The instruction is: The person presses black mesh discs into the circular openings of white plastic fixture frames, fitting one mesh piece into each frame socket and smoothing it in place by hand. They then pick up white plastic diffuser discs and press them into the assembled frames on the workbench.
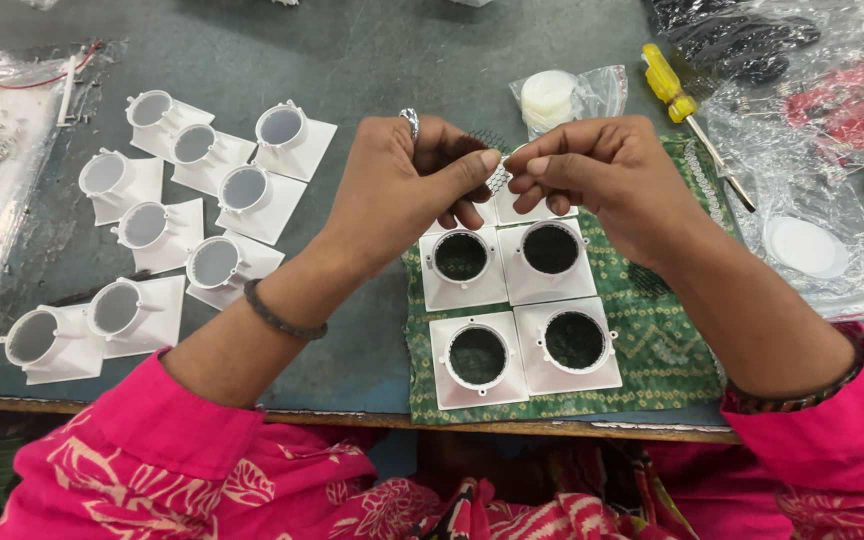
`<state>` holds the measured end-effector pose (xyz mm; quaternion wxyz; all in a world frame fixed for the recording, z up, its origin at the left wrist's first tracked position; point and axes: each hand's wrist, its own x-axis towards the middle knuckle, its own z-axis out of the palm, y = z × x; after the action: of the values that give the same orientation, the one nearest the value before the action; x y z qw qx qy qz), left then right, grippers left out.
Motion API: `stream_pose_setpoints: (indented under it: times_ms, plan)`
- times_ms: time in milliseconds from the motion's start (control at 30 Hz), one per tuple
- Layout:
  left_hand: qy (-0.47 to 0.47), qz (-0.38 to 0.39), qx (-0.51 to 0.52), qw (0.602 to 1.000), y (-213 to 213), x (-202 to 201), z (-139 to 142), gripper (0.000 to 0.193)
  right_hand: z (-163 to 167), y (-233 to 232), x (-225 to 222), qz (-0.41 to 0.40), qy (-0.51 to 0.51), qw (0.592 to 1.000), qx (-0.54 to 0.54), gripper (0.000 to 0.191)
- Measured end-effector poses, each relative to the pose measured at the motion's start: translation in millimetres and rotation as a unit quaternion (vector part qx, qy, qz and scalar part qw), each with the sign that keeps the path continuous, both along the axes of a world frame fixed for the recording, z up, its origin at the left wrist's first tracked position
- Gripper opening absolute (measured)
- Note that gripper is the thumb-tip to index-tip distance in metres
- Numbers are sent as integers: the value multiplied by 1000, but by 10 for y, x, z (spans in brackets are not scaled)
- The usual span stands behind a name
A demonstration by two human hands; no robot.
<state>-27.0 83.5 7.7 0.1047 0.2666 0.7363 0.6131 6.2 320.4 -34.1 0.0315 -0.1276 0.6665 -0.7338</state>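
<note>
**Small mesh disc, pinched between both hands above four square housings**

Item in hand: a small, pale, perforated disc (498,178), mostly hidden by fingertips; its exact make cannot be told. The left hand (407,185) closes thumb and forefinger on its left edge; the right hand (592,180) pinches the right edge likewise. It sits in the air just above the rear pair of housings.

Handling note: a thin, light piece of this kind is best held by the rim only, kept level and centred over a round opening, fingers clear of the mesh face.

Below: four white square housings (522,310) with dark round openings, set two by two on a green patterned cloth (667,350).

Left of the cloth: loose white housings (187,215), collars up or tilted, well apart from the hands.

Right and rear: a yellow-handled screwdriver (692,115), a clear bag of white discs (562,98), a single white disc under plastic (804,246).

Obstructions: none between hands and housings; both wrists overhang the cloth near the worktop (352,60) front edge.
</note>
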Motion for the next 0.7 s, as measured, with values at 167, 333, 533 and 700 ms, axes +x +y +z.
stream_pose_setpoints:
  times_ms: [167,333,533,700]
  plan:
    - [8,-7,6,1000,20,38,-21,26,-16,-72,16,-18,24,997,65,20]
    - [41,25,-47,998,-25,34,-30,31,-19,-88,-2,-28,21,997,69,18]
    - [79,26,-67,994,-66,-17,-89,33,-78,-59,-13,-41,27,992,112,18]
    - [46,24,-26,998,-191,-113,-64,32,1,66,-67,-61,33,993,97,20]
